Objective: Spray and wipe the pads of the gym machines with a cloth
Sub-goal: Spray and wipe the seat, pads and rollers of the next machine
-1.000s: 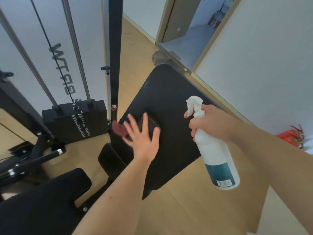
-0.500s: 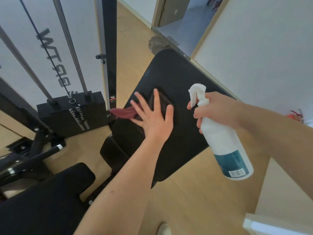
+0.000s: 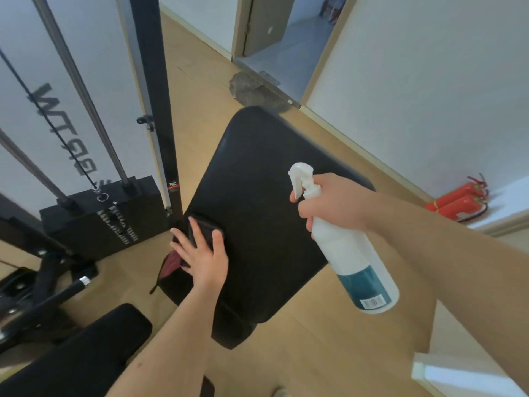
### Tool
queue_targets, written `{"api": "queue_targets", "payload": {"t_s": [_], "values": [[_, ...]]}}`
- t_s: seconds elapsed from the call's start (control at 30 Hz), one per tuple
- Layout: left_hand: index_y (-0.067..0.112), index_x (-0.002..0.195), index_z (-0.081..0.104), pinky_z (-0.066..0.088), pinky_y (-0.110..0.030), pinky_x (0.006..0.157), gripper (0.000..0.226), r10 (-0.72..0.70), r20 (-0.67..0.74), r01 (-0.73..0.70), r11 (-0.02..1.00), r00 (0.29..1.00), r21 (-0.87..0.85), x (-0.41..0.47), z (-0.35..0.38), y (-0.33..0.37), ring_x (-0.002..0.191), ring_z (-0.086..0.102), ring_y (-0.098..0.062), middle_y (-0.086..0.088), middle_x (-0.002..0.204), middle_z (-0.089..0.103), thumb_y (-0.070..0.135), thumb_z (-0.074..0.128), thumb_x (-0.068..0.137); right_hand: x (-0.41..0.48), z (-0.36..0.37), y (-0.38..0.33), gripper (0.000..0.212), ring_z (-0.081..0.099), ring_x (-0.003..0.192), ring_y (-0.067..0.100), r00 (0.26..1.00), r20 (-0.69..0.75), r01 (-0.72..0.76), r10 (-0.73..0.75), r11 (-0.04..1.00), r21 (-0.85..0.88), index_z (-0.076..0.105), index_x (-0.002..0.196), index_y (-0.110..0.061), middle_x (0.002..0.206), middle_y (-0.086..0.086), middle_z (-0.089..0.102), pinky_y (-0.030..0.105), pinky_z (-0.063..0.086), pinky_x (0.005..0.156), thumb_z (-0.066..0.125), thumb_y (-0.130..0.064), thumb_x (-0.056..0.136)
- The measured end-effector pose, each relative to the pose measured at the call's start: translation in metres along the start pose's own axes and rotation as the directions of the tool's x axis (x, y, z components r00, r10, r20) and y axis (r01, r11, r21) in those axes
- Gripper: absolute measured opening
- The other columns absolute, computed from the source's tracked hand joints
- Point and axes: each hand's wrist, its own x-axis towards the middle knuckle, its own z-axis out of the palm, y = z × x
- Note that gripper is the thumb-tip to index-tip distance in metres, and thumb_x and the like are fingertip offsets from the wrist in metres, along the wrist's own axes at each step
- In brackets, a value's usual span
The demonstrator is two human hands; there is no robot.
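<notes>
Two hands work one black bench pad (image 3: 257,181): my left hand (image 3: 204,255), fingers spread flat, presses a dark cloth (image 3: 207,227) against the pad's lower left edge, and a maroon fold of the cloth hangs off the side. My right hand (image 3: 335,204) curls round the neck of a white spray bottle (image 3: 355,262), held in the air over the pad's right side with the nozzle pointing left across it. A finger sits at the trigger, though I cannot tell whether it is squeezing. I judge the job mid-wipe on this pad: the cloth sits at one edge, and the far half shows no streak or sheen I could read either way. A second black pad (image 3: 86,353) lies at lower left, near the weight stack (image 3: 94,213), and by my reckoning is yet to be done. Red fire extinguishers (image 3: 458,202) rest by the wall at right.
</notes>
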Motion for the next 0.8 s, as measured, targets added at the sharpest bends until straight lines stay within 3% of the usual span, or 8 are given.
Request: {"api": "queue_targets", "payload": {"t_s": [0.1, 0.2, 0.3, 0.43, 0.57, 0.67, 0.73, 0.8], "values": [[0.049, 0.157, -0.013, 0.002, -0.076, 0.117, 0.065, -0.031, -0.002, 0.031, 0.999, 1.000, -0.011, -0.003, -0.003, 0.023, 0.153, -0.028, -0.033, 0.006, 0.164, -0.035, 0.060, 0.024, 0.105, -0.001, -0.002, -0.002, 0.021, 0.070, 0.086, 0.020, 1.000, 0.014, -0.001, 0.001, 1.000, 0.012, 0.062, 0.108, -0.033, 0.093, -0.001, 0.069, 0.045, 0.060, 0.086, 0.066, -0.034, 0.087], [0.051, 0.156, -0.016, -0.005, -0.076, 0.116, 0.067, 0.197, 0.004, -0.197, 0.975, 0.980, 0.100, -0.007, -0.006, 0.063, 0.150, -0.034, -0.030, 0.009, 0.162, -0.038, 0.057, 0.028, 0.105, 0.000, -0.004, -0.003, 0.018, 0.070, 0.086, 0.020, 1.000, 0.024, 0.004, -0.005, 1.000, 0.013, 0.063, 0.105, -0.032, 0.091, 0.001, 0.071, 0.045, 0.060, 0.086, 0.065, -0.033, 0.087], [0.052, 0.155, -0.016, -0.014, -0.070, 0.114, 0.070, 0.439, 0.009, -0.428, 0.871, 0.898, 0.242, -0.007, -0.009, 0.108, 0.149, -0.036, -0.031, 0.007, 0.162, -0.038, 0.061, 0.028, 0.102, 0.001, -0.004, -0.004, 0.019, 0.070, 0.085, 0.021, 1.000, 0.019, 0.006, -0.006, 1.000, 0.015, 0.065, 0.105, -0.028, 0.091, 0.003, 0.072, 0.044, 0.059, 0.087, 0.064, -0.031, 0.086], [0.049, 0.157, -0.010, -0.013, -0.066, 0.117, 0.071, 0.509, -0.016, -0.476, 0.816, 0.861, 0.329, -0.002, -0.004, 0.114, 0.150, -0.034, -0.030, 0.005, 0.165, -0.031, 0.070, 0.017, 0.095, 0.000, -0.001, -0.005, 0.020, 0.070, 0.084, 0.021, 1.000, -0.001, 0.007, -0.007, 1.000, 0.007, 0.065, 0.106, -0.028, 0.090, 0.003, 0.072, 0.042, 0.059, 0.084, 0.065, -0.031, 0.086], [0.052, 0.157, -0.007, -0.011, -0.066, 0.119, 0.072, 0.357, -0.056, -0.336, 0.914, 0.932, 0.228, -0.006, 0.010, 0.064, 0.149, -0.037, -0.025, 0.009, 0.161, -0.041, 0.067, 0.025, 0.095, -0.001, 0.001, -0.002, 0.017, 0.070, 0.084, 0.020, 1.000, -0.001, 0.014, -0.014, 1.000, 0.015, 0.064, 0.104, -0.030, 0.089, 0.002, 0.072, 0.039, 0.059, 0.081, 0.064, -0.030, 0.086], [0.052, 0.157, -0.010, -0.002, -0.072, 0.119, 0.068, 0.050, -0.059, -0.048, 0.998, 0.997, 0.028, -0.010, 0.021, 0.023, 0.151, -0.033, -0.028, 0.005, 0.161, -0.041, 0.064, 0.026, 0.100, 0.001, 0.001, -0.004, 0.016, 0.069, 0.083, 0.019, 1.000, -0.017, 0.003, -0.003, 1.000, 0.013, 0.065, 0.104, -0.029, 0.089, 0.001, 0.071, 0.039, 0.059, 0.080, 0.064, -0.031, 0.088], [0.050, 0.157, -0.013, 0.002, -0.072, 0.120, 0.064, -0.197, 0.005, 0.196, 0.973, 0.980, -0.123, -0.023, 0.029, 0.008, 0.153, -0.028, -0.032, 0.000, 0.163, -0.038, 0.061, 0.023, 0.105, 0.002, 0.001, -0.006, 0.017, 0.069, 0.083, 0.019, 0.999, -0.036, -0.010, 0.011, 1.000, 0.014, 0.066, 0.105, -0.029, 0.090, 0.001, 0.070, 0.040, 0.059, 0.081, 0.065, -0.033, 0.088], [0.048, 0.157, -0.017, 0.004, -0.071, 0.120, 0.063, -0.313, 0.076, 0.321, 0.931, 0.947, -0.172, -0.048, 0.038, 0.007, 0.153, -0.025, -0.036, -0.005, 0.163, -0.037, 0.058, 0.019, 0.106, 0.001, 0.003, -0.007, 0.019, 0.069, 0.083, 0.021, 0.999, -0.041, -0.026, 0.027, 0.999, 0.031, 0.066, 0.106, -0.029, 0.090, 0.002, 0.070, 0.041, 0.059, 0.082, 0.065, -0.033, 0.087]]}}
